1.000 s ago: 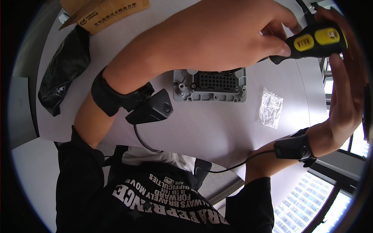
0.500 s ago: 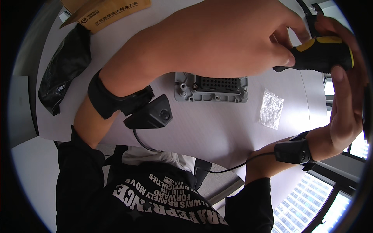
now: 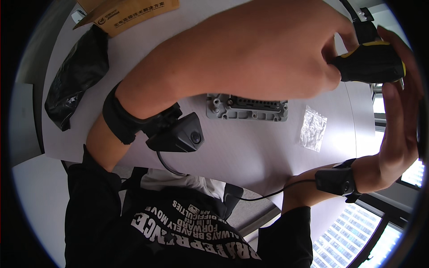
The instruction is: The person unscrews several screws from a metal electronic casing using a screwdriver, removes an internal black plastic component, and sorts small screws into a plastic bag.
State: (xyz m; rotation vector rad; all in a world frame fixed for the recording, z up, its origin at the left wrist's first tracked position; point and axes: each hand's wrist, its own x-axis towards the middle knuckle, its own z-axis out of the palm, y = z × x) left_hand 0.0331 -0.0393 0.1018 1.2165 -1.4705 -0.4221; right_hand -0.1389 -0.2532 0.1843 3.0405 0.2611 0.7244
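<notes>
My left hand (image 3: 308, 58) reaches across the table to the upper right, its fingers closed on the narrower end of a black screwdriver handle (image 3: 371, 63) with yellow patches. Around the other end of the screwdriver curls my right hand (image 3: 397, 111), thumb just below it and fingers behind. A small metal glint shows between thumb and fingers there; whatever else they hold is hidden. Below my left forearm lies a grey metal connector housing (image 3: 248, 117) with a black insert full of round holes, its upper part covered by the arm.
A clear plastic bag (image 3: 313, 128) lies right of the housing. At the left are a black plastic bag (image 3: 78, 78) and a brown cardboard box (image 3: 138, 15). Strapped black cameras sit on my left wrist (image 3: 178, 134) and right wrist (image 3: 335, 181), with cables hanging down.
The screwdriver handle has turned, so less of its yellow patches shows. My left hand has shifted slightly right and down, covering more of the housing. The right thumb sits slightly lower.
</notes>
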